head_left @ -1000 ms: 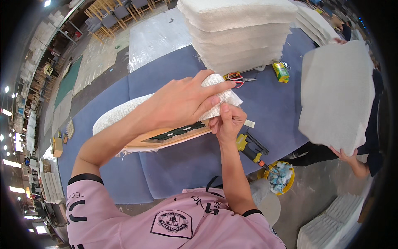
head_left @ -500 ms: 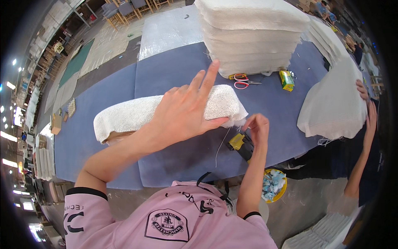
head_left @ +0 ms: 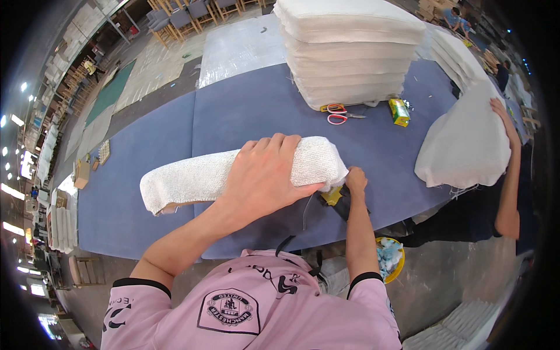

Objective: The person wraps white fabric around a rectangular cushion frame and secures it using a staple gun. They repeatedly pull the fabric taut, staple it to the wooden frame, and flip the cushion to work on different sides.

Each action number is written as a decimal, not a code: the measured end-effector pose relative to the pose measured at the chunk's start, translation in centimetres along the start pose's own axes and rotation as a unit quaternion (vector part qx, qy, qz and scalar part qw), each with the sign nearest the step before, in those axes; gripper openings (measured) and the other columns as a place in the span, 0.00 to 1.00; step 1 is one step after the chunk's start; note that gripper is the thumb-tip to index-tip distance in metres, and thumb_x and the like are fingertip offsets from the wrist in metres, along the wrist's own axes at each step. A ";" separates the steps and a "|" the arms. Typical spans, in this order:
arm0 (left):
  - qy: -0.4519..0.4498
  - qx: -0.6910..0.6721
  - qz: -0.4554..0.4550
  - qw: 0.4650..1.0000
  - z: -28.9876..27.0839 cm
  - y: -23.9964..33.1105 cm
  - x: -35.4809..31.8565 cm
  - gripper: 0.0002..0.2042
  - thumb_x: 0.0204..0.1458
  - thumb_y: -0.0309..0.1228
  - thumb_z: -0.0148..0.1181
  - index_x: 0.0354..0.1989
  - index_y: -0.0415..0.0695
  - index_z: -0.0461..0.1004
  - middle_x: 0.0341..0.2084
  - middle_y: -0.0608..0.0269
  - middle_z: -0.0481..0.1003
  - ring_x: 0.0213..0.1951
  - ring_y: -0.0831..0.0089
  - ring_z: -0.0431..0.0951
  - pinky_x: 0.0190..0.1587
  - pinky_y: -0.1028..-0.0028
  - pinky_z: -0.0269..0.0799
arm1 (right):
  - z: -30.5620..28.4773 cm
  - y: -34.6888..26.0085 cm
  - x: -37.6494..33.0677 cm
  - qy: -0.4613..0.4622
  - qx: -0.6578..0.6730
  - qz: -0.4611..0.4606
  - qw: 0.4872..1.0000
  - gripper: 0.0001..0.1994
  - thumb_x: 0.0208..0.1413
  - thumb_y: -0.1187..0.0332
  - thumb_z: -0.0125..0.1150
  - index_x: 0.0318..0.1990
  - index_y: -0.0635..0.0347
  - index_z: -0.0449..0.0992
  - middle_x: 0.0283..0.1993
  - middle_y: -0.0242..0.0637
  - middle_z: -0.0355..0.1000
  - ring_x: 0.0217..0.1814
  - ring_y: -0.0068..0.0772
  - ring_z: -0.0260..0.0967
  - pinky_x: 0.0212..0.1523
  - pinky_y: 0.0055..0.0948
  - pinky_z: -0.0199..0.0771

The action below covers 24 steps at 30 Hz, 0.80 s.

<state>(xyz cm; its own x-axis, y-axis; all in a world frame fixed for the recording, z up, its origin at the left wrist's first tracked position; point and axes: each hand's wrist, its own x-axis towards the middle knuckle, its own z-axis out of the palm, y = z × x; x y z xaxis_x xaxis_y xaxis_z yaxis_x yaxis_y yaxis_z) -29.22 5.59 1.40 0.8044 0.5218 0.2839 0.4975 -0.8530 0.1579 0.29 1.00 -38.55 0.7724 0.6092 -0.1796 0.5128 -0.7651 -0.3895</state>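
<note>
A long narrow pad covered in coarse white woven fabric stands on edge on the blue-grey table. My left hand lies across its top and grips it, thumb on the near side. At the pad's right end my right hand is closed on the fabric's corner; its fingertips are partly hidden. Just below that corner lies a yellow and black power tool, partly covered by the pad and my right hand. A loose thread hangs from the pad's near edge.
Beyond the pad rises a stack of white cushions. Red-handled scissors and a yellow-green box lie before it. On the right, a co-worker's hand touches a white covered piece. A yellow basin holds scraps below the table edge.
My left hand has come down from spread fingers to a grip on the pad. The pad has tilted and shifted slightly right. My right hand has moved onto its corner fabric.
</note>
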 end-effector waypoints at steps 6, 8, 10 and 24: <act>0.013 0.001 0.002 1.000 0.2 0.5 -0.6 0.38 0.44 0.56 0.74 0.56 0.39 0.74 0.45 0.53 0.79 0.46 0.54 0.80 0.51 0.61 0.73 | -0.9 1.2 1.4 -0.017 0.069 0.020 0.997 0.14 0.58 0.58 0.62 0.46 0.54 0.83 0.49 0.46 0.81 0.56 0.53 0.77 0.57 0.54 0.74; 0.008 -0.001 -0.007 1.000 0.2 0.8 -0.9 0.38 0.44 0.56 0.75 0.56 0.39 0.74 0.45 0.54 0.79 0.46 0.54 0.80 0.51 0.60 0.72 | -0.5 0.5 0.4 -0.024 0.044 -0.006 0.999 0.15 0.57 0.57 0.66 0.47 0.53 0.82 0.53 0.43 0.80 0.61 0.51 0.75 0.58 0.54 0.73; 0.011 0.003 -0.012 1.000 0.2 1.1 -1.2 0.38 0.43 0.56 0.75 0.56 0.40 0.74 0.44 0.53 0.79 0.45 0.53 0.80 0.51 0.60 0.73 | 0.4 -0.4 -1.0 -0.020 -0.002 -0.018 1.000 0.17 0.55 0.56 0.69 0.48 0.51 0.82 0.57 0.40 0.78 0.64 0.49 0.73 0.59 0.55 0.72; -0.004 0.011 -0.042 0.999 0.4 0.9 -1.1 0.54 0.37 0.56 0.79 0.69 0.35 0.61 0.42 0.49 0.80 0.43 0.53 0.82 0.49 0.59 0.74 | -21.4 -11.0 -6.7 0.096 0.671 -0.199 0.708 0.24 0.59 0.70 0.73 0.61 0.63 0.72 0.31 0.30 0.78 0.34 0.15 0.70 0.35 0.18 0.67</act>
<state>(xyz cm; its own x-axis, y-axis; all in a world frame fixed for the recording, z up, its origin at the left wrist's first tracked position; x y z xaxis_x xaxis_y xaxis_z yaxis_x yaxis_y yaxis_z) -29.52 4.31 0.87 0.7625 0.5915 0.2622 0.5702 -0.8058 0.1596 -2.54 0.82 -13.77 0.7695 0.5827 0.2614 -0.0134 0.4240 -0.9056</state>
